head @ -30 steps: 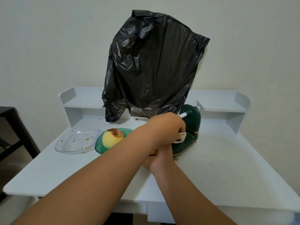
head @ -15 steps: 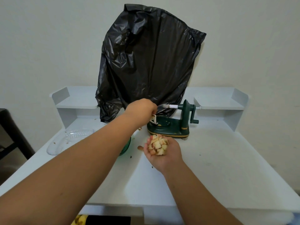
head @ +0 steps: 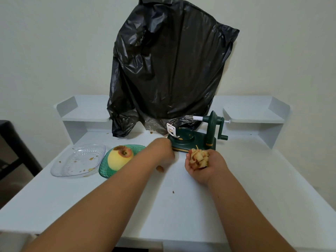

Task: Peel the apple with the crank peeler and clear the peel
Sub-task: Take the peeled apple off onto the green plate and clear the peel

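Curled pale apple peel (head: 198, 158) cupped in right hand (head: 204, 165), fingers bent around it; left hand (head: 162, 151) blurred at dark green crank peeler (head: 196, 137), fingers unclear.

Right hand (head: 203, 165): cupped, palm up, holding apple peel (head: 198, 157).
Left hand (head: 163, 151): blurred, beside green peeler (head: 196, 139).
Apple (head: 119, 158): peeled, in green dish (head: 104, 171).

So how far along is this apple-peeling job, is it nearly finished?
Peeling looks done: the peeled apple sits in the green dish, and the crank peeler holds no fruit. Clearing is in hand: the right hand cups a pile of peel, the left hand reaches the table beside the peeler. Left: a peel scrap and small crumbs on the table.
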